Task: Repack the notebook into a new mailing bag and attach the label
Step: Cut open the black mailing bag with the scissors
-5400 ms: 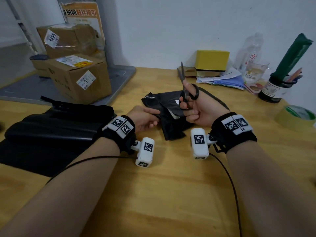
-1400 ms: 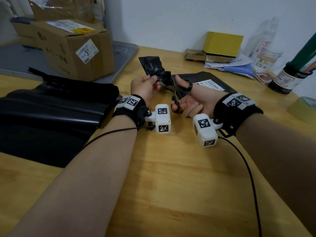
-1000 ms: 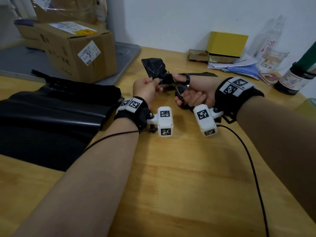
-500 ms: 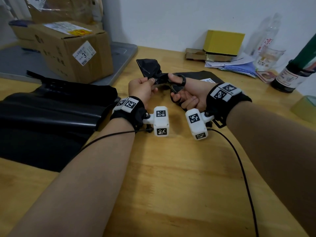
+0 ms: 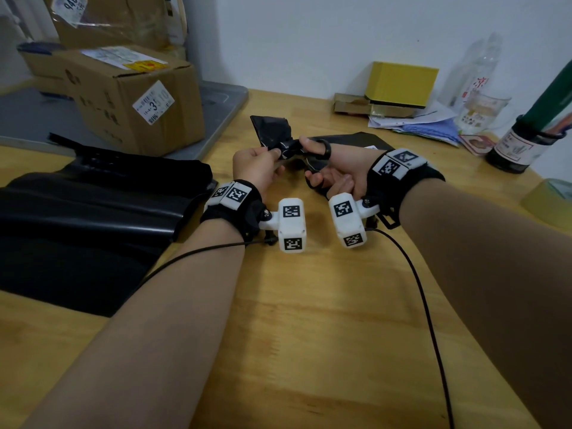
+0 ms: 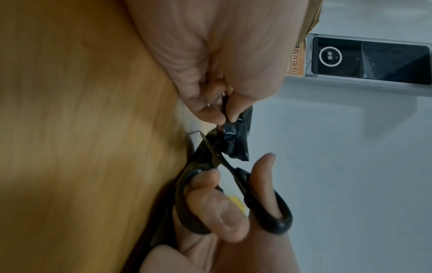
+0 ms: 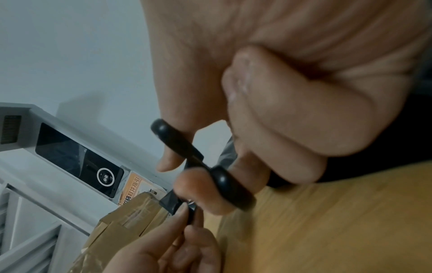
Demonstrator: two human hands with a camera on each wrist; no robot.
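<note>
Left hand (image 5: 258, 165) pinches a crumpled black bag scrap (image 5: 274, 134) between thumb and fingertips, held above the wooden table (image 5: 309, 305). The scrap fans up and away toward the wall. Right hand (image 5: 337, 168) grips black scissors (image 6: 233, 184), thumb and fingers through the loops, blades pointing left at the pinched neck of the scrap. Black parcel (image 5: 356, 140) lies flat behind the hands.

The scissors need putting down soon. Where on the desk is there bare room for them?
Bare wood lies on the desk near the person, between the forearms, bordered left by the black bags. Crowded: the back right, with yellow box, papers and bottle.
</note>
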